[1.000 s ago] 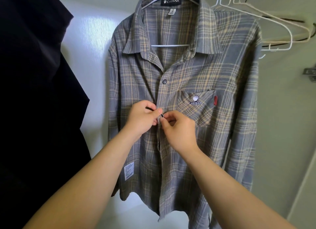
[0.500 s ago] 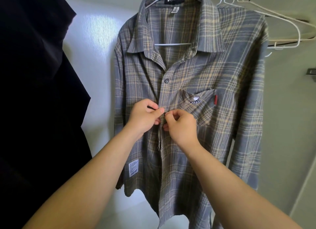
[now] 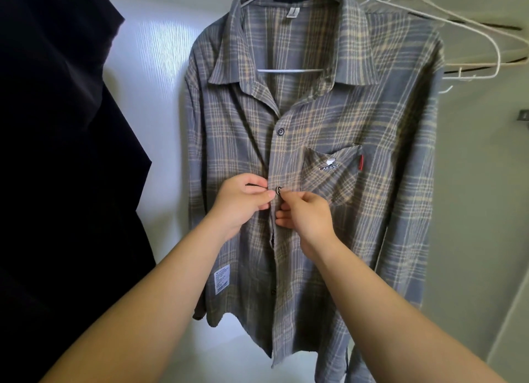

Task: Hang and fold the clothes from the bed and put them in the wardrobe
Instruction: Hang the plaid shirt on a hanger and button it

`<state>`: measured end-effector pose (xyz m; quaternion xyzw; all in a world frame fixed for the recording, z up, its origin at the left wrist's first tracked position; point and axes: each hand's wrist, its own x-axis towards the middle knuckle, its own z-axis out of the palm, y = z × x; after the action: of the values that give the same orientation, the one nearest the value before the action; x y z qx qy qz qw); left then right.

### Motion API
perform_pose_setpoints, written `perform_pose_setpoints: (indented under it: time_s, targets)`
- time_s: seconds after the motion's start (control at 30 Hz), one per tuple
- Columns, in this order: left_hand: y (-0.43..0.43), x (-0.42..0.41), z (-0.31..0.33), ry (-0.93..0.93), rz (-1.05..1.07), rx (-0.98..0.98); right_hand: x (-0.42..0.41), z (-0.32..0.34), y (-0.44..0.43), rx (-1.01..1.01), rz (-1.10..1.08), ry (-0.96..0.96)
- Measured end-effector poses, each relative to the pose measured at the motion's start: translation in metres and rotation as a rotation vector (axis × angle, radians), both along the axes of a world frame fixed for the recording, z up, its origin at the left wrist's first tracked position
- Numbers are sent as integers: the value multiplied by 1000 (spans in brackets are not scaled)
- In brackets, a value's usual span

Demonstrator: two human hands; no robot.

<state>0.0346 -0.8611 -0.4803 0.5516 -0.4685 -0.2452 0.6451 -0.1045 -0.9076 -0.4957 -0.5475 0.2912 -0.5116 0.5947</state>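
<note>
Shirt (image 3: 329, 125) on hanger (image 3: 289, 71), dark garment (image 3: 57, 153) left, spare hangers (image 3: 472, 33) right

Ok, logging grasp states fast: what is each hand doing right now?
Left hand: closed, pinching the front edge of the grey-and-tan plaid shirt.
Right hand: closed, pinching the shirt at its dark round button.

So the thing doing the carrying here is a white hanger (image 3: 289, 71) up in the top middle of the frame. The plaid shirt (image 3: 372, 125) hangs off it, and the hanger's bar shows through the open neck. A few spare hangers (image 3: 458, 24) sit just beside it at the upper right. Below the shirt's hem, bottom middle, there's the white wardrobe floor (image 3: 229, 354).
</note>
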Motion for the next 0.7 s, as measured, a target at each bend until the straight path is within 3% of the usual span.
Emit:
perform_pose_setpoints:
  time_s: [0.3,0.53,0.7]
  targets:
    - [1,-7,0,-43,65,4,4,-15,-4,-80,-70,182]
    - [2,-10,-3,-38,9,11,10,-44,-6,-387,-165,614]
    - [0,-10,-12,-79,26,21,12,-56,-15,-422,-275,577]
